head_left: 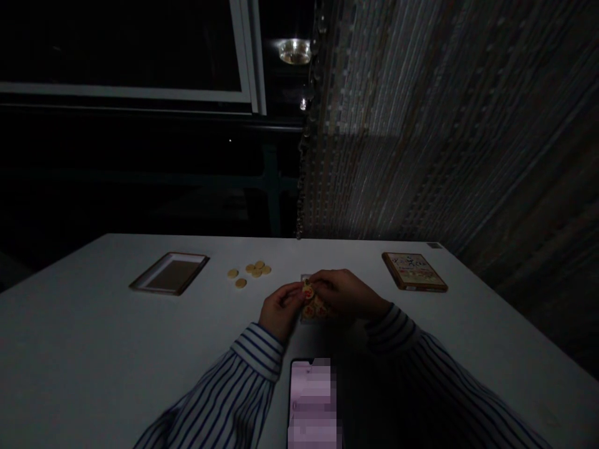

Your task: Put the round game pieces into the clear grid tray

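My left hand (282, 310) and my right hand (350, 293) meet over the middle of the table. Between their fingertips is a round wooden disc (307, 291) with a red picture on its face, and both hands are closed on it. Just below the fingers lies a small flat board or tray (304, 320), partly covered by my right hand. Several more red-printed discs (320, 308) rest on it. To the left of my hands, several plain wooden discs (257, 272) lie loose on the table.
An open shallow box part (146, 285) sits on the left of the white table (84, 349). A printed box lid (416, 271) lies on the right. A lit phone (312, 399) is at the near edge, between my forearms. Behind the table hangs a string curtain (397, 125).
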Tool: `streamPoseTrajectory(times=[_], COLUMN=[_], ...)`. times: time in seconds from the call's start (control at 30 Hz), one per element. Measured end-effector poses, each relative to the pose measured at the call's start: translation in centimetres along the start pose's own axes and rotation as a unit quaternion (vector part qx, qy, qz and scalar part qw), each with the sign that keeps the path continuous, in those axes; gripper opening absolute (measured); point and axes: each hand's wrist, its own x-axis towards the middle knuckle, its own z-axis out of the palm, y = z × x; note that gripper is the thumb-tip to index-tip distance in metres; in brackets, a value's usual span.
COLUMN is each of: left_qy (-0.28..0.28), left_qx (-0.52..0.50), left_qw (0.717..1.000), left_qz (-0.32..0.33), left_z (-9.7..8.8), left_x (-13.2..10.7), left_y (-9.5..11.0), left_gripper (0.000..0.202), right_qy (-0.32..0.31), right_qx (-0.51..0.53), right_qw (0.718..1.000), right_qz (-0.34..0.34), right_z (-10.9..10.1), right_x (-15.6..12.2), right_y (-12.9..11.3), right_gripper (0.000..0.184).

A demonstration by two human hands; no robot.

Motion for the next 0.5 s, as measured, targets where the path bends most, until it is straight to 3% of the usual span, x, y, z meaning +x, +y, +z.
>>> streamPoseTrajectory(times=[0.27,0.5], left_qy=[0.009,0.005], left_qx=[-0.014,-0.02], left_qw=[1.0,1.0], left_qz=[-0.003,-0.005], left_z=[-0.02,-0.03], left_x=[0.07,0.06], left_y=[-0.38,-0.42], left_gripper=[0.027,0.034], right_qy=[-0.019,0.006], right_qx=[0.022,0.065], right_qw=[0.999,0.998], right_qz=[-0.025,-0.019], right_z=[-0.13,0.18], right_x=[0.07,0.16], right_y=[0.0,0.33], right_gripper=[0.023,0.022])
